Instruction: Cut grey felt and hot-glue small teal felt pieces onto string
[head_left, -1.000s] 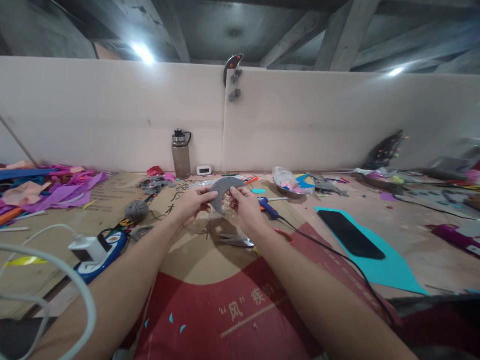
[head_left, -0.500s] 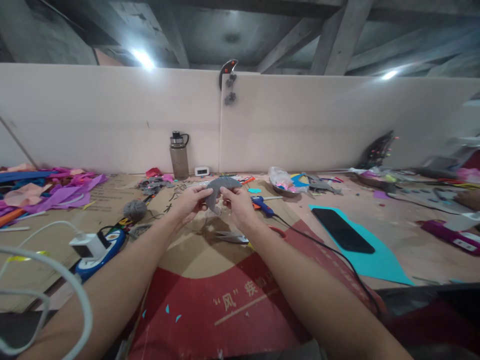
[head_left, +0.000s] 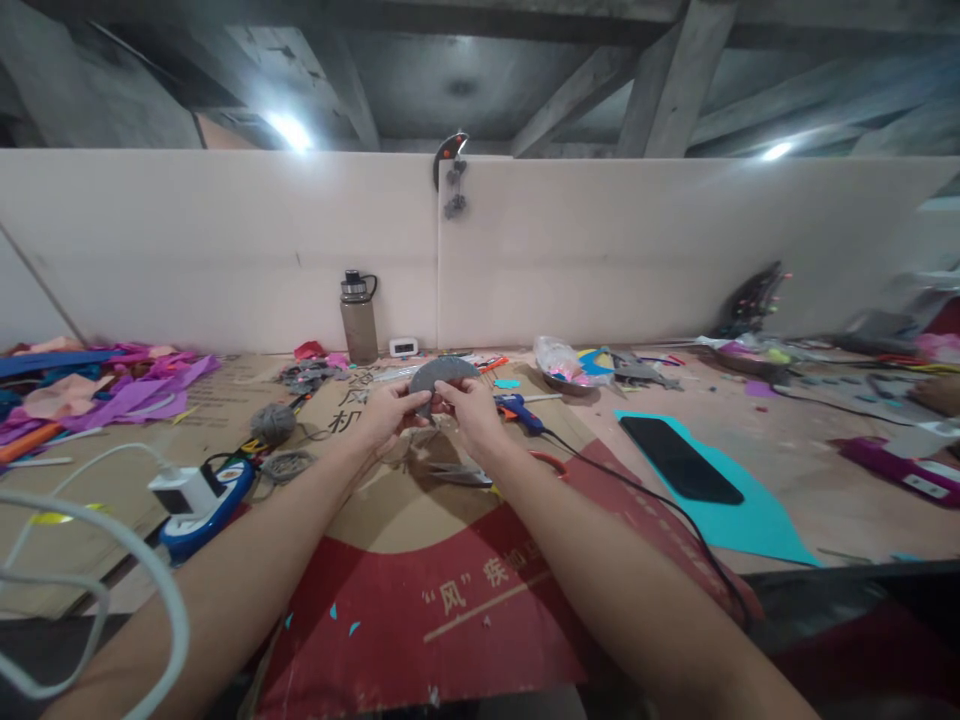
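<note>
Both of my hands pinch a grey crescent-shaped felt piece (head_left: 441,373) just above the cardboard-covered table. My left hand (head_left: 390,415) grips its left lower part, fingers closed. My right hand (head_left: 469,415) grips its right side, fingers closed too. Right below the hands lie scissors (head_left: 480,472) with an orange handle. A blue glue gun (head_left: 519,411) rests just right of my right hand, its black cable running toward me.
A water bottle (head_left: 358,317) and small white clock (head_left: 403,347) stand by the white partition. A grey yarn ball (head_left: 272,422), power strip with charger (head_left: 196,492) and felt scraps (head_left: 97,390) lie left. A black phone (head_left: 680,459) on teal felt lies right.
My hands turned the grey felt piece and lowered it slightly; the view tilted up a little. Both hands kept their grip.
</note>
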